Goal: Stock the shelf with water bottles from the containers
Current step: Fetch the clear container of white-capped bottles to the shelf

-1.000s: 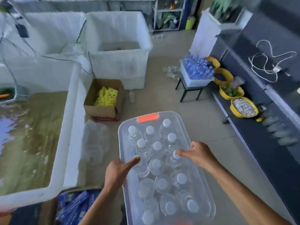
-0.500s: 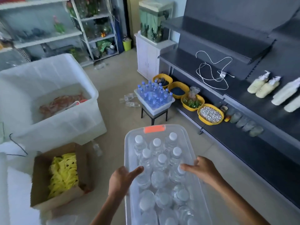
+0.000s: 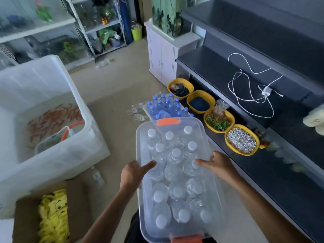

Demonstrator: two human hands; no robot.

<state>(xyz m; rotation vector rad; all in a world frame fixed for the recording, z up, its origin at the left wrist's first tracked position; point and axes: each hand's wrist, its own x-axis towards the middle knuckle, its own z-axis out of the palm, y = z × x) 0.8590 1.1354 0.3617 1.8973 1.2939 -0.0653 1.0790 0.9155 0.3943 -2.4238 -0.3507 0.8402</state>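
Observation:
I carry a clear plastic container (image 3: 140,146) with orange latches, full of several white-capped water bottles (image 3: 176,153). My left hand (image 3: 134,172) grips its left rim, thumb over the edge. My right hand (image 3: 216,163) grips the right rim, thumb inside. Beyond it, a second container of blue-capped bottles (image 3: 166,106) sits on a low stand. The dark shelf unit (image 3: 263,172) runs along the right, its lower board close to the container's right side.
Yellow bowls (image 3: 242,140) of gravel and plants line the lower shelf. A white cable (image 3: 249,85) lies on the upper board. A large white tub (image 3: 84,146) with fish stands left; a cardboard box (image 3: 26,216) with yellow items is near left. Loose bottles (image 3: 138,113) lie on the floor.
My view has swung right from the tubs toward the shelf. The container stays held in both hands and now sits nearer the shelf and the blue-capped bottles.

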